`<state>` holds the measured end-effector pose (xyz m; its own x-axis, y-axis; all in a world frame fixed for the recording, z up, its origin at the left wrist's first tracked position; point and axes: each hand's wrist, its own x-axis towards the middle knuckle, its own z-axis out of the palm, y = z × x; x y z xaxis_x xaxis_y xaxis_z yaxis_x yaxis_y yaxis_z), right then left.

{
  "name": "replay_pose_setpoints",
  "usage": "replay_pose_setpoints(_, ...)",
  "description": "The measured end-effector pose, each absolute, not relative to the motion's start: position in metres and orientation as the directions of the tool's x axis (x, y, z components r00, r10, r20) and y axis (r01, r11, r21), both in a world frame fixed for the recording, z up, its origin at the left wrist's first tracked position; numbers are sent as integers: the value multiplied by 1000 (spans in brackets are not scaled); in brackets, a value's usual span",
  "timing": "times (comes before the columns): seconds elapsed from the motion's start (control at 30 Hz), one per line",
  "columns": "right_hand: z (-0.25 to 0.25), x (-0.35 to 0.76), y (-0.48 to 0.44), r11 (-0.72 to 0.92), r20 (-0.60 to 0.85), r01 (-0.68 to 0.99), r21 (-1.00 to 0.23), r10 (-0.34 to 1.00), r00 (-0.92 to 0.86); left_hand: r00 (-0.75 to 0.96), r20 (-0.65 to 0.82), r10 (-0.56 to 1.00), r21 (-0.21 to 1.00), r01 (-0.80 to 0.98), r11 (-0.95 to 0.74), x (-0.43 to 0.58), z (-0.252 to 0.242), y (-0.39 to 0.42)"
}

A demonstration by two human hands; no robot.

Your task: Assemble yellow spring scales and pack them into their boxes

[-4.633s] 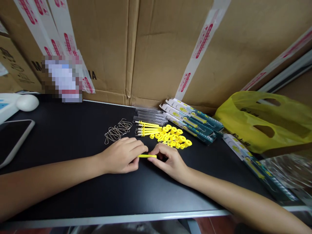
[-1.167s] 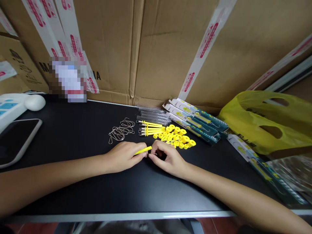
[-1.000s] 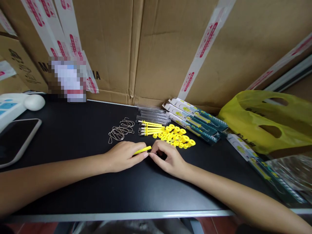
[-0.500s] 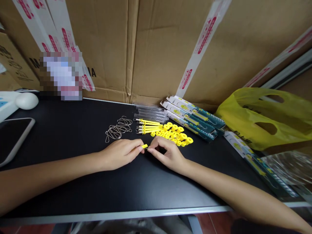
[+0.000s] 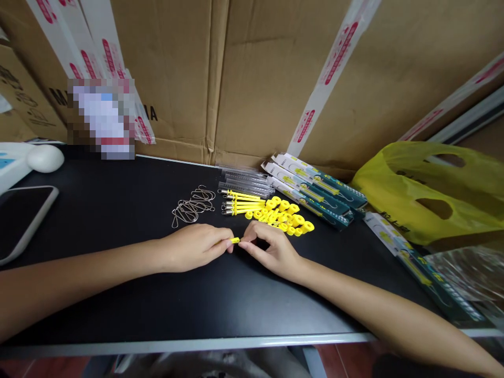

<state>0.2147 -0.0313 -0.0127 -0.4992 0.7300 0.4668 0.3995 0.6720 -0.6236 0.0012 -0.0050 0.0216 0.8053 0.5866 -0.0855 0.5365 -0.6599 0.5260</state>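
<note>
My left hand (image 5: 192,247) is closed round a thin yellow stick (image 5: 234,240); only its tip shows past the fingertips. My right hand (image 5: 271,251) pinches something small against that tip; I cannot make out what it is. Both hands rest on the black table (image 5: 118,210). Just beyond them lie a heap of yellow caps (image 5: 285,216), a row of finished yellow sticks with metal ends (image 5: 240,203), clear tubes (image 5: 244,181) and a bunch of wire hooks (image 5: 192,206).
Packaged cards (image 5: 315,189) lie fanned at the back right, more packages (image 5: 417,262) at the right edge. A yellow plastic bag (image 5: 433,194) sits right. A phone (image 5: 19,220) and white device (image 5: 31,157) lie left. Cardboard boxes (image 5: 255,79) wall the back.
The yellow stick has slid back into my left hand until only its tip shows. My right hand has closed in on that tip. Both hands stayed in place.
</note>
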Motion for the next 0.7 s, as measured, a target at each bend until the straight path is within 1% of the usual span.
replay_pose_setpoints(0.13,-13,216,-31,599,398,419,-683,786,-474,793,-99,602,550,547,-631,1,24,-5)
replay_pose_setpoints(0.23,-13,216,-30,542,344,410,-734,817,-463,781,-53,622,556,540,-631,0,21,-5)
replay_pose_setpoints(0.37,-14,216,-30,451,261,382,-806,851,-455,804,29,594,487,508,-711,1,14,-7)
replay_pose_setpoints(0.43,-13,215,-31,430,235,382,-818,856,-461,815,43,577,440,504,-744,2,12,-8)
replay_pose_setpoints(0.57,-10,215,-32,466,229,411,-783,832,-506,814,21,580,359,535,-765,4,11,-10)
replay_pose_setpoints(0.7,-4,216,-32,575,226,464,-674,758,-612,802,-10,597,323,568,-757,4,11,-10)
